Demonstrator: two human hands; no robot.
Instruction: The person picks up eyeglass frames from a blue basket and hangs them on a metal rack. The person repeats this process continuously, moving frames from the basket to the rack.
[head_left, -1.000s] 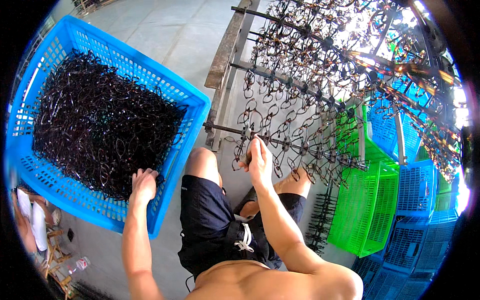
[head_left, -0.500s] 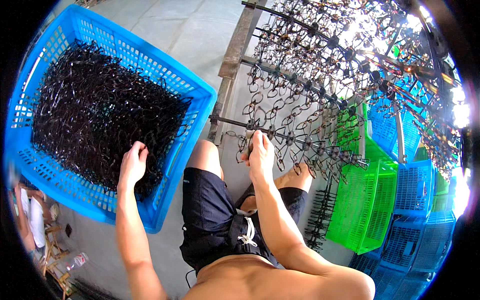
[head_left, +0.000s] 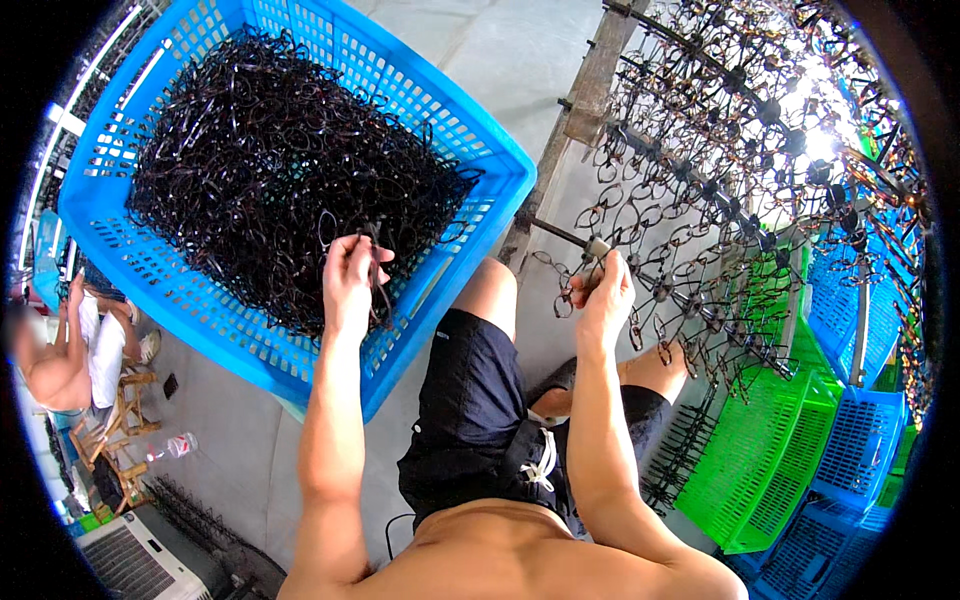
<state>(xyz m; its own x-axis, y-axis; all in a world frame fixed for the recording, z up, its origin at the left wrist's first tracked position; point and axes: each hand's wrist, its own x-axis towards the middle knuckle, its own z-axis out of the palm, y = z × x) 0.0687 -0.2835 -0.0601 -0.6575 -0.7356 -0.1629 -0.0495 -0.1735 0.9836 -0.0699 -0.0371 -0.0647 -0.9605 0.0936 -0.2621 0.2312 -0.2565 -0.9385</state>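
A blue plastic basket (head_left: 450,110) at the left holds a heap of glossy dark eyeglass frames (head_left: 250,170). Over the heap's near right side, my left hand (head_left: 347,285) has its fingers closed on a thin dark eyeglass frame (head_left: 379,275), part of it hidden by the fingers. My right hand (head_left: 605,300) is curled beside the near rod (head_left: 560,232) of a rack, next to a small beige piece (head_left: 597,247) on that rod. What the right fingers grip is hidden. More ring-shaped eyeglass frames (head_left: 690,215) hang along the rods.
Green baskets (head_left: 765,450) and blue baskets (head_left: 860,445) stand at the right. A rack upright (head_left: 600,95) rises beyond the basket. Another person (head_left: 75,360) sits at far left, near a wooden stool (head_left: 125,410) and a bottle (head_left: 175,446). A grey-white box unit (head_left: 135,560) stands at lower left.
The whole view has shifted, so things appear further right. My left hand, earlier down at the heap, now has an eyeglass frame in its fingers. The right hand remains by the near rod.
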